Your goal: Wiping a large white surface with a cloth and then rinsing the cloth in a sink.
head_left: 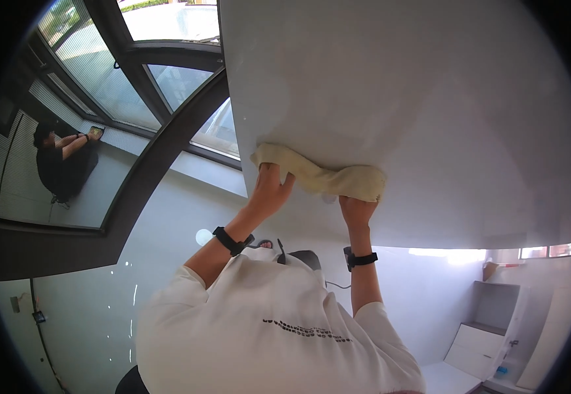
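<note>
A long, pale-yellow fabric cloth (325, 177) lies against the near left part of a broad, smooth, light-grey panel (443, 118). The left hand (272, 192) is at its left end, thumb apart from fingers; the right hand (358, 211) is at its right. Fingertips are hidden; clamping cannot be told. Two-ended placement presumably keeps the cloth extended.

Both hands (273, 190) at a pale yellow cloth (318, 176), smooth grey panel (423, 98), dark-framed windows (177, 82)
</note>
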`<move>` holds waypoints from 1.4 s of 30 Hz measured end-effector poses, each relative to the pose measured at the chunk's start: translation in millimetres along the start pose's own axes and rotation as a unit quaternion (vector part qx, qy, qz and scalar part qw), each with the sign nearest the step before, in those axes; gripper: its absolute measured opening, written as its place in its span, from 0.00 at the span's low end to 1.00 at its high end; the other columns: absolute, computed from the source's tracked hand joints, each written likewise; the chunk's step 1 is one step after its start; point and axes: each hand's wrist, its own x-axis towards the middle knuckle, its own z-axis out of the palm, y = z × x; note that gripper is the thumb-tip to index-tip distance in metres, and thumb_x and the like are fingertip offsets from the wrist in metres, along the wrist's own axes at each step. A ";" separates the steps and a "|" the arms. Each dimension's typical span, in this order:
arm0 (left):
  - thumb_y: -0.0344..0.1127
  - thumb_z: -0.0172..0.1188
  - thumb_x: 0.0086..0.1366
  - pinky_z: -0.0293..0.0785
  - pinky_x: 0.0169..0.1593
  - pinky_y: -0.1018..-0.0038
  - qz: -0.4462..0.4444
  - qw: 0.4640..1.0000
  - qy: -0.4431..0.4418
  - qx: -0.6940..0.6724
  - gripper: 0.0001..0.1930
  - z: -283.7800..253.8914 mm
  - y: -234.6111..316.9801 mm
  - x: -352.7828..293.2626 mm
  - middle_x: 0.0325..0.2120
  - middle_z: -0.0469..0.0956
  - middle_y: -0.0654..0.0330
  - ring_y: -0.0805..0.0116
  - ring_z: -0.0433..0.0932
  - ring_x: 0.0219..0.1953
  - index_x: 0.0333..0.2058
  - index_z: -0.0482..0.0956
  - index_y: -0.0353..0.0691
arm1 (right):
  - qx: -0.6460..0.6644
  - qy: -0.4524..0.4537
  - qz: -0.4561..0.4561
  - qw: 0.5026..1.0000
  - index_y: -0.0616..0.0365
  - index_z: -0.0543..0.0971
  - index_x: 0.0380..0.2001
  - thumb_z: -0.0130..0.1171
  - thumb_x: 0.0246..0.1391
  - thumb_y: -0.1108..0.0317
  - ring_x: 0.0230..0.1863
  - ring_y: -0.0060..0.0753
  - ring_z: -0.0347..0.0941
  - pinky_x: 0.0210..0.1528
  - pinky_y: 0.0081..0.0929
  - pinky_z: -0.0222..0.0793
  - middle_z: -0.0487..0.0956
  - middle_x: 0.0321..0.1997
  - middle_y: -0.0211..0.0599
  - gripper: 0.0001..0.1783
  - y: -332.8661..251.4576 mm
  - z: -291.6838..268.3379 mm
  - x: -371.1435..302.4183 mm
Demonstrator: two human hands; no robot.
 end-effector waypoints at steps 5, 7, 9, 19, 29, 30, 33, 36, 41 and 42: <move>0.30 0.57 0.57 0.58 0.57 0.56 0.038 0.998 0.035 0.020 0.20 -55.8 61.5 48.7 0.48 0.67 0.43 0.44 0.63 0.52 0.49 0.68 0.33 | 0.014 0.019 0.060 0.998 0.54 0.76 0.46 0.69 0.40 0.56 0.51 0.47 0.71 0.55 0.44 0.62 0.77 0.48 0.39 0.28 -25.0 -59.2 74.5; 0.31 0.57 0.58 0.58 0.55 0.55 0.114 0.985 0.122 0.042 0.18 -69.9 65.4 65.8 0.45 0.69 0.44 0.44 0.65 0.49 0.47 0.70 0.33 | 0.039 0.073 0.038 0.996 0.54 0.76 0.46 0.69 0.42 0.51 0.52 0.48 0.70 0.54 0.44 0.62 0.76 0.49 0.39 0.30 -30.8 -70.5 98.3; 0.31 0.58 0.58 0.58 0.55 0.55 0.122 0.985 0.108 0.053 0.17 -62.4 52.6 83.1 0.44 0.70 0.44 0.44 0.65 0.48 0.46 0.71 0.33 | 0.059 0.081 0.053 0.994 0.54 0.76 0.47 0.68 0.42 0.51 0.53 0.48 0.69 0.55 0.45 0.62 0.76 0.51 0.38 0.29 -21.8 -56.9 100.1; 0.31 0.61 0.52 0.60 0.55 0.52 0.092 0.979 0.001 0.181 0.24 25.9 -62.0 -2.1 0.48 0.68 0.42 0.39 0.63 0.52 0.49 0.70 0.33 | 0.077 0.017 -0.045 0.996 0.51 0.76 0.48 0.64 0.44 0.56 0.58 0.44 0.67 0.59 0.48 0.59 0.75 0.53 0.35 0.27 30.6 43.4 -4.5; 0.31 0.65 0.50 0.73 0.45 0.58 0.110 0.980 0.067 0.151 0.25 -45.7 1.1 66.0 0.44 0.63 0.40 0.41 0.68 0.50 0.48 0.70 0.33 | 0.055 0.170 -0.006 0.984 0.56 0.76 0.39 0.68 0.39 0.67 0.46 0.42 0.68 0.47 0.45 0.62 0.75 0.42 0.35 0.20 12.2 -32.1 48.2; 0.31 0.65 0.50 0.74 0.41 0.61 0.088 0.985 0.087 0.123 0.24 -47.5 13.6 75.9 0.42 0.66 0.42 0.44 0.72 0.45 0.47 0.70 0.33 | 0.057 0.167 -0.003 0.984 0.56 0.76 0.39 0.68 0.39 0.67 0.46 0.42 0.68 0.47 0.45 0.62 0.75 0.42 0.35 0.20 8.8 -42.4 60.9; 0.30 0.65 0.50 0.76 0.34 0.67 0.047 0.992 0.102 0.062 0.18 -33.1 17.7 75.0 0.34 0.74 0.47 0.52 0.78 0.33 0.41 0.72 0.34 | 0.001 0.228 0.015 0.973 0.58 0.77 0.29 0.66 0.38 0.72 0.36 0.42 0.72 0.37 0.38 0.68 0.75 0.29 0.32 0.12 -5.7 -54.3 84.8; 0.31 0.64 0.51 0.77 0.33 0.70 -0.010 0.996 0.075 0.047 0.12 -4.3 -7.1 54.9 0.23 0.79 0.54 0.58 0.81 0.26 0.34 0.76 0.34 | 0.023 0.145 0.126 0.981 0.58 0.77 0.26 0.65 0.40 0.70 0.34 0.44 0.74 0.35 0.39 0.69 0.77 0.29 0.36 0.08 3.3 -28.7 53.4; 0.40 0.62 0.53 0.76 0.37 0.65 -0.133 0.991 0.014 0.026 0.12 37.8 -74.6 7.4 0.23 0.80 0.50 0.52 0.81 0.30 0.26 0.80 0.35 | -0.036 -0.181 0.240 0.953 0.60 0.78 0.23 0.56 0.50 0.58 0.28 0.49 0.76 0.27 0.36 0.70 0.78 0.26 0.47 0.14 4.3 9.5 -10.0; 0.40 0.61 0.53 0.76 0.37 0.64 -0.158 0.987 -0.007 0.012 0.13 41.2 -80.8 3.5 0.24 0.81 0.50 0.52 0.81 0.31 0.27 0.80 0.35 | -0.037 -0.180 0.240 0.953 0.60 0.78 0.23 0.56 0.50 0.58 0.28 0.49 0.76 0.27 0.36 0.70 0.78 0.26 0.47 0.14 6.1 22.7 -26.5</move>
